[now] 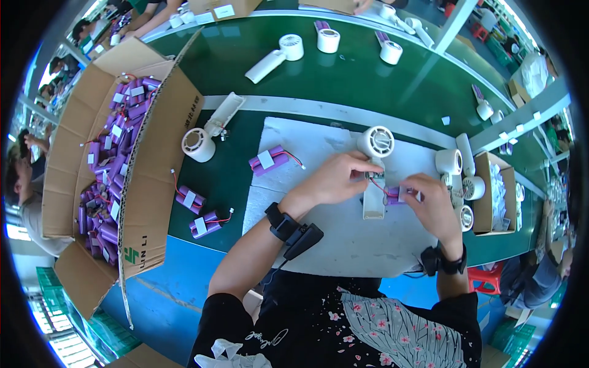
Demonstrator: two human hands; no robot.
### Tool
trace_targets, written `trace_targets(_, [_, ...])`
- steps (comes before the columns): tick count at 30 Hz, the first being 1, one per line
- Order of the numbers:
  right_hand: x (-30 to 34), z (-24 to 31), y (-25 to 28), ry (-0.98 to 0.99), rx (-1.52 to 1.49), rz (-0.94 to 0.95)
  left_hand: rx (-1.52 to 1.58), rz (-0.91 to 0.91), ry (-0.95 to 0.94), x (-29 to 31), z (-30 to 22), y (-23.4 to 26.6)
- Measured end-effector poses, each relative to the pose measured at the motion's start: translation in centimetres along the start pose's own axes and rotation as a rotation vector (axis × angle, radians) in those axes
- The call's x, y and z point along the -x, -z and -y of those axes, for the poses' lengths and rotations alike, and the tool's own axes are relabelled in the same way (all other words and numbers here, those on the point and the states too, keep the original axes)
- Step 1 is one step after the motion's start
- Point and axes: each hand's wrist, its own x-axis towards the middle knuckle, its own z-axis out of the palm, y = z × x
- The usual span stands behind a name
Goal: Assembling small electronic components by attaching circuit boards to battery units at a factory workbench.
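At far left, a cardboard box (pixel 178 92) holds a heap of purple battery packs (pixel 107 168), judged to be unused stock. Beside it, two loose packs (pixel 189 199) (pixel 205 226) lie on the green worktop (pixel 236 147), near a white handheld fan (pixel 198 145) with its handle open. A third loose pack (pixel 268 161) lies on the pale mat (pixel 294 245).

At centre, the left hand (pixel 340 178) reaches across from the lower left, wrist low, fingers pinched at the neck of the fan being worked (pixel 375 142). That fan lies on the mat, head away from the person, handle open. A red lead runs from the neck to its battery pack (pixel 394 195), which lies beside the handle, not yet seated; whether the connector is mated cannot be told. Seating and closure are judged outstanding.

The right hand (pixel 434 205) comes from the lower right, knuckles up, fingers grasping that pack.
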Motion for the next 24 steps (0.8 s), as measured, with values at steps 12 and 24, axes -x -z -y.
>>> trace_targets(12, [1.5,0.9,-0.3,-0.124,-0.065,-0.008,0.04,-0.133,0.07,0.0,-0.2,-1.7])
trace_targets(24, [1.1,0.4,-0.8,-0.213,-0.145,0.01,0.038,-0.198,0.033,0.1,0.2,-2.5])
